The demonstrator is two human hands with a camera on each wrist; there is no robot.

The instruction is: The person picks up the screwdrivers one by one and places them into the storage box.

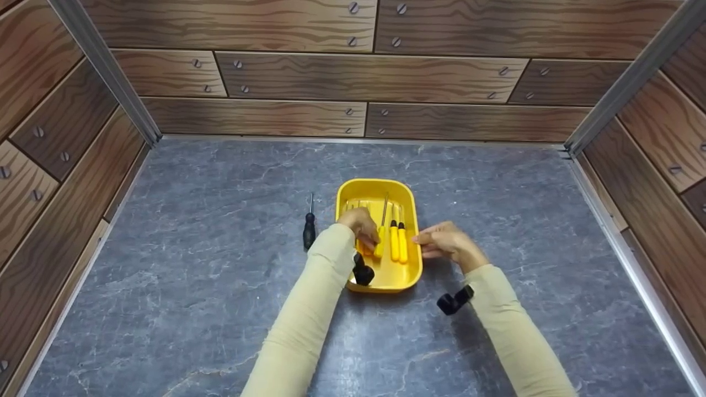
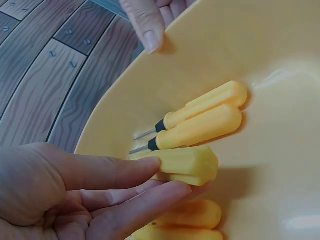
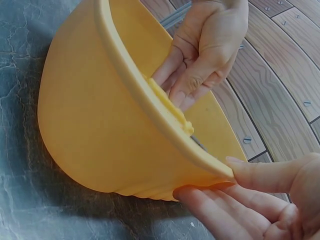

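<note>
My left hand (image 1: 359,225) reaches into a yellow plastic tray (image 1: 380,285). Between thumb and fingers it pinches the yellow handle of a screwdriver (image 2: 192,164), whose shaft points to the tray's far end. Two yellow screwdrivers (image 2: 200,127) with black collars lie beside it on the tray floor. On the other side, partly covered by the hand, are more yellow handles (image 2: 195,214). My right hand (image 1: 449,242) pinches the tray's right rim (image 3: 200,157), its thumb at the top edge and its fingers against the outer wall.
A black-handled screwdriver (image 1: 309,231) lies on the grey marbled surface (image 1: 209,264), just left of the tray. Wood-patterned panels (image 1: 364,77) stand at the back and both sides, with metal strips (image 1: 642,292) along the edges.
</note>
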